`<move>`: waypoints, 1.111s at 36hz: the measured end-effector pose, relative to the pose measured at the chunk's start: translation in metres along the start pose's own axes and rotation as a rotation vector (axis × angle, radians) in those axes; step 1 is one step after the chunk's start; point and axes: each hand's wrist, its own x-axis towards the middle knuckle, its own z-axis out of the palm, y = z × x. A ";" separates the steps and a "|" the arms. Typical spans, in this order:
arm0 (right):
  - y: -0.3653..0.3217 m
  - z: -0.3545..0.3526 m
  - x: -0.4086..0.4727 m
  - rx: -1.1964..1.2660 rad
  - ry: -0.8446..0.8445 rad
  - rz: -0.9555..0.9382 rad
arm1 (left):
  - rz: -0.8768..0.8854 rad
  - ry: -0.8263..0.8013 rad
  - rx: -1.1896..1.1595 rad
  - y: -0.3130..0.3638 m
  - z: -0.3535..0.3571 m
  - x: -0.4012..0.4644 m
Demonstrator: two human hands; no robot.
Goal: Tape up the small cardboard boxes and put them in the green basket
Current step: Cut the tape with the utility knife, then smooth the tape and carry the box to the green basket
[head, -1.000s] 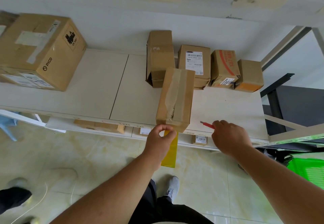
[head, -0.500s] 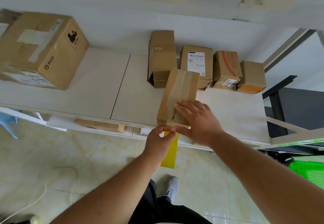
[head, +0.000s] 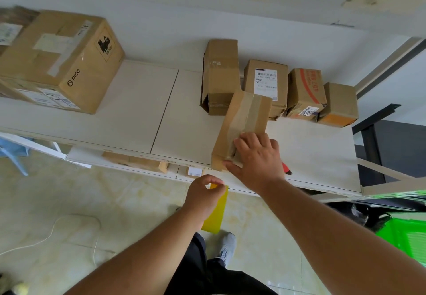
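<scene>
A small cardboard box (head: pixel 244 119) with a strip of tape along its top stands at the front edge of the white shelf (head: pixel 138 114). My right hand (head: pixel 255 158) lies on its near end, fingers on the top and thumb across the front face. My left hand (head: pixel 204 196) is just below the shelf edge and pinches a yellow tape roll (head: pixel 215 214) that hangs under it. A corner of the green basket (head: pixel 405 237) shows at the lower right.
Several small boxes (head: pixel 265 84) stand in a row at the back of the shelf. A large PICO carton (head: pixel 60 61) sits at the left. A red-handled tool (head: pixel 285 169) lies on the shelf by my right wrist. A dark table (head: pixel 396 138) stands to the right.
My right hand left the red tool and came to rest on the near end of the taped box. My left hand has drawn the yellow roll slightly away from the box.
</scene>
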 end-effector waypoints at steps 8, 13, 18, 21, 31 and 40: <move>0.002 -0.001 0.000 0.040 0.017 0.001 | 0.032 -0.028 -0.020 0.009 -0.015 -0.004; 0.010 0.001 -0.003 0.057 0.046 -0.051 | -0.001 -0.046 -0.057 0.009 -0.021 -0.014; 0.007 0.002 -0.009 0.059 0.013 -0.050 | -0.024 -0.053 -0.086 0.013 -0.027 -0.028; 0.011 0.001 -0.011 0.072 -0.035 -0.075 | -0.017 -0.045 -0.095 0.018 -0.031 -0.034; 0.018 -0.008 -0.005 0.036 -0.161 -0.105 | 0.050 -0.051 -0.211 0.046 -0.050 -0.053; -0.046 -0.080 -0.065 0.663 0.127 0.346 | 0.177 -0.109 -0.277 0.067 -0.072 -0.083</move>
